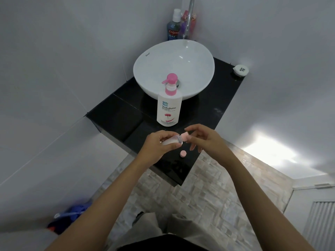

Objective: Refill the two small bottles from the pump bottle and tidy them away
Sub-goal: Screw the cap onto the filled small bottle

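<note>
My left hand [159, 144] grips a small clear bottle [172, 141] with white liquid inside, held sideways above the front of the black counter [116, 115]. The thumb and fingers of my right hand [204, 138] pinch the pink cap [186, 137] at the bottle's neck. A second pink cap [183, 153] lies loose on the counter just below my hands. The white pump bottle [169, 107] with a pink pump stands upright behind them, in front of the basin. I cannot see a second small bottle.
A white bowl basin [174, 69] sits on the counter under a chrome tap [190, 15]. Mouthwash and other bottles [174, 26] stand in the back corner. A small white round lid [240, 70] rests at the counter's right corner. Stone-patterned floor lies below.
</note>
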{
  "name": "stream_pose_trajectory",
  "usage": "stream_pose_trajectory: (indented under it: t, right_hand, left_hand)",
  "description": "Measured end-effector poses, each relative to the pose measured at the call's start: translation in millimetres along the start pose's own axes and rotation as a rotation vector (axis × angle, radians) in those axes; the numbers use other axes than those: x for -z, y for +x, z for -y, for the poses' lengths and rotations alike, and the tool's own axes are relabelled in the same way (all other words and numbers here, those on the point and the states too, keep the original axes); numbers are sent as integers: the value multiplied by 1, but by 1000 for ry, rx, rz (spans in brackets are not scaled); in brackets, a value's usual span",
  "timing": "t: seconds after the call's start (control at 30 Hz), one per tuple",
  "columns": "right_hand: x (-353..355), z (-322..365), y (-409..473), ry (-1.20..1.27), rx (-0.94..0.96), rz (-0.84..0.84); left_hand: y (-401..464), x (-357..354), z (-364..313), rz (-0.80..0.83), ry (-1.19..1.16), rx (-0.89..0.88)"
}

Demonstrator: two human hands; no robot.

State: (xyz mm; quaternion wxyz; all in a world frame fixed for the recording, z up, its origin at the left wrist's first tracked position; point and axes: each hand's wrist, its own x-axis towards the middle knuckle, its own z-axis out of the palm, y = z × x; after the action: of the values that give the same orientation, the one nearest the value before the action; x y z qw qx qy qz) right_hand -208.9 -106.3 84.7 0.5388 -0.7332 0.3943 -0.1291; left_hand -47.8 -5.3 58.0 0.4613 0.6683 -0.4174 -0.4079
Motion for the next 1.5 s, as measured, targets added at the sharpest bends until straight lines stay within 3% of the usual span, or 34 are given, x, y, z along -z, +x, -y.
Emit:
stream_pose_trajectory:
  t: [0.23,0.43,0.6,0.77,0.93,1.1,1.3,1.5]
  right_hand:
    - [-9,1,2,-69,-80,-100]
    - [-4,0,-3,50,-7,-26]
    - [-11,3,-1,-40,-95,-133]
    - [-2,1,-6,128,12,-18]
    - [-10,5,-6,-35,-89,-133]
    - [-2,4,-10,120,-3,-22]
    - [-13,5,-9,27,-130,-139]
    - [-6,2,-12,157,-31,-48]
  left_hand:
    - [0,0,-1,3,4,15]
    - [1,0,-4,18,-8,-2]
    - [-1,-2,-4,27,-6,11]
    - [-2,-1,-4,32,-7,10]
    - [-3,-2,-5,37,0,4]
    - [-5,-2,-7,33,-22,1]
    - [-5,-3,-5,36,-11,3]
    - [-6,-2,-7,42,-18,0]
